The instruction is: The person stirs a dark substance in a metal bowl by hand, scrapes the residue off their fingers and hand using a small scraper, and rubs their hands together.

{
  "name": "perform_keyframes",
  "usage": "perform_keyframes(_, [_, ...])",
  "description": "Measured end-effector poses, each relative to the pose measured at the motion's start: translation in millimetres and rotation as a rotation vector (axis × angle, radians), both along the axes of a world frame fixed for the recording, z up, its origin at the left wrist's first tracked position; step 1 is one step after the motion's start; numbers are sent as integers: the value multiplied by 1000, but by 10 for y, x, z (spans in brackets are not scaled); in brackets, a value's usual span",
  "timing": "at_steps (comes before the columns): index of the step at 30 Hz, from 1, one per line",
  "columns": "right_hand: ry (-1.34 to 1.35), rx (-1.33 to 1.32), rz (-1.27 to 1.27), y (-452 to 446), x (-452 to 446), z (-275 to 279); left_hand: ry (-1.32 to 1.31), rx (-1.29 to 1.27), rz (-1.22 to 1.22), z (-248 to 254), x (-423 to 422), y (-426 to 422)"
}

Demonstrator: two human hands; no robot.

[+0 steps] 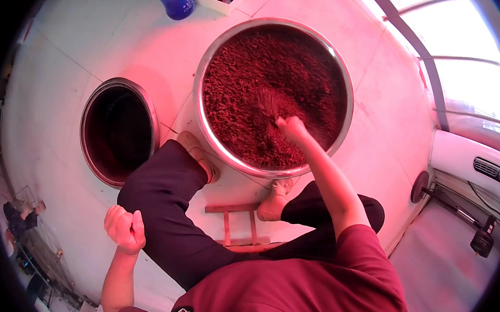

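Observation:
A wide metal basin [348, 99] stands on the floor between and beyond my feet. It is filled with dark, crumbly bits [237, 79] that look deep red in the pink light. Over the middle of this mass reaches my right hand [290, 129], its fingers closed around the end of a rounded, spoon-like tool [268, 102]. The tool's head is blurred and blends with the bits, so its exact kind is unclear. My left hand [124, 228] is a fist with the thumb up, held near my left knee; no object shows in it.
Left of the basin stands a dark round pot [155, 123] with a shadowed inside. A low wooden stool [240, 243] is under me. A blue bottle [176, 2] stands at the back by a white box [229, 7]. At right are a white appliance [467, 159] and a window [465, 32].

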State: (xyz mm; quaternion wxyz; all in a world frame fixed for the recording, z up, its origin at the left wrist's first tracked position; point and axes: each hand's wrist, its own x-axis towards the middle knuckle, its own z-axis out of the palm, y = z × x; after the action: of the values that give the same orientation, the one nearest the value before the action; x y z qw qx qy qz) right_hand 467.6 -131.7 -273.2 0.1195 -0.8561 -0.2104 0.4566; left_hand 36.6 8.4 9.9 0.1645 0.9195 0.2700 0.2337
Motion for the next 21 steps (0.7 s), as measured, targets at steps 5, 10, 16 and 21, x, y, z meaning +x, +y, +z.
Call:
perform_keyframes(5, [-100, -123, -2, -22, 638, 351, -5, 18, 19, -18, -71, 30])
perform_keyframes(10, [-154, -181, -1, -277, 201, -250, -11, 1, 9, -16, -87, 61])
perform_keyframes(16, [485, -13, -527, 186, -135, -221, 17, -41, -21, -16, -75, 97])
perform_keyframes(21, [719, 102, -608, 739, 4, -59, 27, -68, -51, 10, 66, 112])
